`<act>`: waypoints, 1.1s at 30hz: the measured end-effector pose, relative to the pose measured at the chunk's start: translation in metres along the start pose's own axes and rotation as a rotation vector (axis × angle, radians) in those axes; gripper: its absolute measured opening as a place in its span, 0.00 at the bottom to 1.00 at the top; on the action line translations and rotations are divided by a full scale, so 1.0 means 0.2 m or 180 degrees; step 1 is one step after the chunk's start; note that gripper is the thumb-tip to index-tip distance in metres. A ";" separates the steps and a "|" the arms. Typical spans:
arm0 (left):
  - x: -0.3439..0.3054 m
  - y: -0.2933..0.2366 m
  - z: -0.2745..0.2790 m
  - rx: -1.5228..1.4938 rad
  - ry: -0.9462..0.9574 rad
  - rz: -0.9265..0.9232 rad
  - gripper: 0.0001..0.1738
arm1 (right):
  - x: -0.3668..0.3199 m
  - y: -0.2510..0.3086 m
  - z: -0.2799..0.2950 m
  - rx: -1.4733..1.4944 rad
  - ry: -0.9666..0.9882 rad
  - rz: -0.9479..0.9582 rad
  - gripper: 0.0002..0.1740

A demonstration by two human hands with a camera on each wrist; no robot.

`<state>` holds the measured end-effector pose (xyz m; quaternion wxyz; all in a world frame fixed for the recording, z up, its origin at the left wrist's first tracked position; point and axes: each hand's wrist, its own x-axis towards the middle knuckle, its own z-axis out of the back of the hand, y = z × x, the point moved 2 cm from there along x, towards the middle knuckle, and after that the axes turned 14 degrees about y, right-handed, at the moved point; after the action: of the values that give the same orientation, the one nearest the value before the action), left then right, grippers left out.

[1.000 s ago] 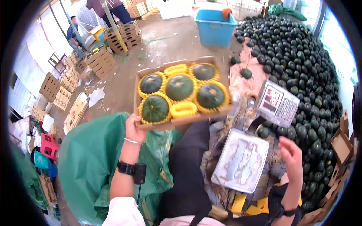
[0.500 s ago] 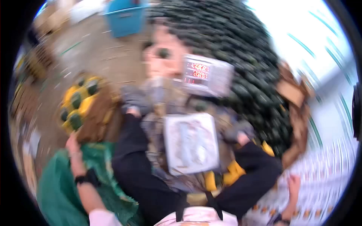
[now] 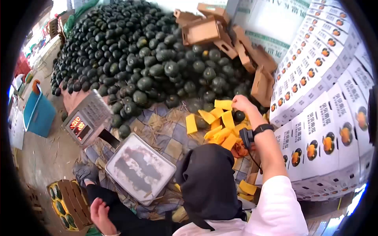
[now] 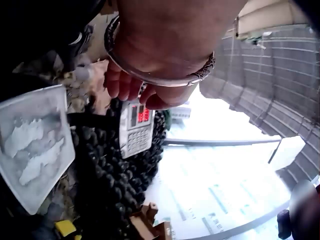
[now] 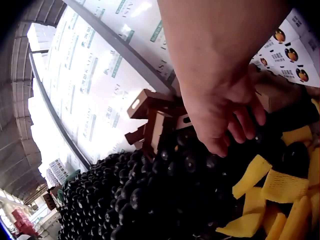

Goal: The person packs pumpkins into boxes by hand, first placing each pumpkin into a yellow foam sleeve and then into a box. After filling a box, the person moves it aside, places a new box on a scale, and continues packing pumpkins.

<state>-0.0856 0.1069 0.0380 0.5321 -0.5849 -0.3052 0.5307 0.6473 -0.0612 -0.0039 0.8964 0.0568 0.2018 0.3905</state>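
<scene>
My right hand (image 3: 243, 104) reaches over a heap of yellow foam net sleeves (image 3: 223, 104), beside the edge of the dark green squash pile (image 3: 145, 63). Its fingers, slightly bent with nothing between them in the right wrist view, hang close over dark squashes, with more foam sleeves (image 5: 285, 187) off to the side. Low on the left, my left hand (image 3: 102, 217) is empty, its fingers loosely bent, near my knee. Between the hands stands a scale with a metal pan (image 3: 139, 169) and a lit red display (image 3: 78, 126); nothing lies on the pan.
A cardboard box (image 3: 80, 202) of squashes in yellow sleeves sits on the floor at lower left. Stacked white printed cartons (image 3: 311, 145) rise at right. Brown cardboard trays (image 3: 202, 31) lie behind the pile. A blue tub (image 3: 39, 112) stands at far left.
The left hand has let go of the box of squashes, set down at left. The head view has swung right, and the right hand has moved to the foam sleeves.
</scene>
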 end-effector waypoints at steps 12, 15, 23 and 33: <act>1.21 1.43 0.03 0.0672 -0.0585 0.1644 0.36 | 0.50 -0.80 -0.44 -0.0160 -0.0474 -0.0465 0.21; 1.24 1.22 -0.12 0.0273 -0.0800 0.1370 0.25 | 0.53 -0.91 -0.46 -0.0675 -0.1119 -0.0698 0.23; 1.29 0.90 -0.60 -0.0713 -0.0291 0.0897 0.20 | 0.45 -1.77 -0.30 -0.1481 -0.0842 -0.2958 0.45; 1.50 0.83 -0.48 0.2552 0.0381 0.1913 0.36 | 0.79 -1.81 -0.36 -0.0301 -0.0547 -0.1980 0.31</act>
<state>0.0457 0.3145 -0.2202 0.5551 -0.4259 0.1356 0.7015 0.9613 -0.2002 -0.2141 0.9882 -0.0165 0.1147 0.1006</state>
